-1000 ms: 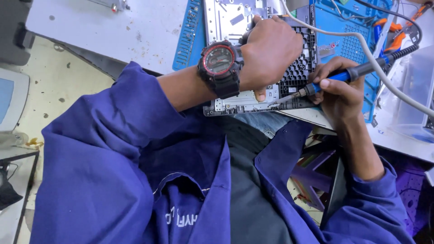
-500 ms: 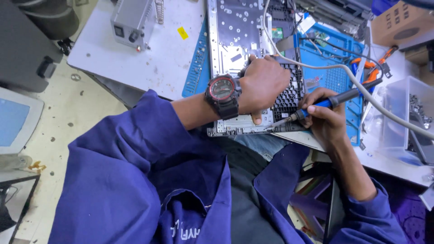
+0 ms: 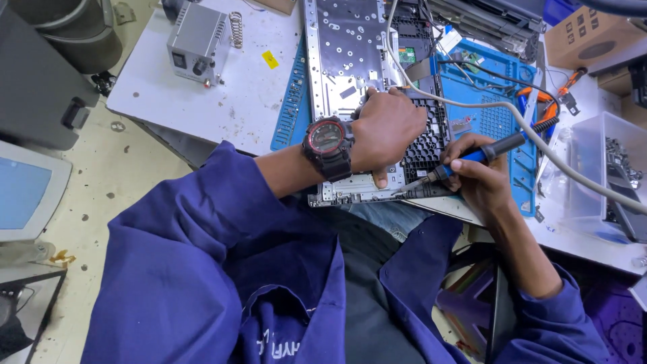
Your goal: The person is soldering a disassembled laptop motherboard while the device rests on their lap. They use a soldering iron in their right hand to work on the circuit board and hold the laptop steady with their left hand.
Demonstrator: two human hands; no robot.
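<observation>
Left hand [image 3: 385, 128]: flat, fingers spread on keyboard frame [image 3: 350, 61]
Right hand [image 3: 475, 175]: clamped on soldering iron [image 3: 472, 158]
Label: small yellow square tag [image 3: 269, 59] on white bench [image 3: 229, 101]
Package: brown carton [image 3: 583, 34], top right

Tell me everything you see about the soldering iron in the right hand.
The soldering iron is pen-shaped, with a blue grip, a black rear section and a thin metal tip. It lies slanted, tip down and to the left, meeting the lower edge of the keyboard frame near the left hand's thumb. The right hand holds it like a pen, fingers around the blue part. A thick grey cable seems to run from its rear toward the right.
</observation>
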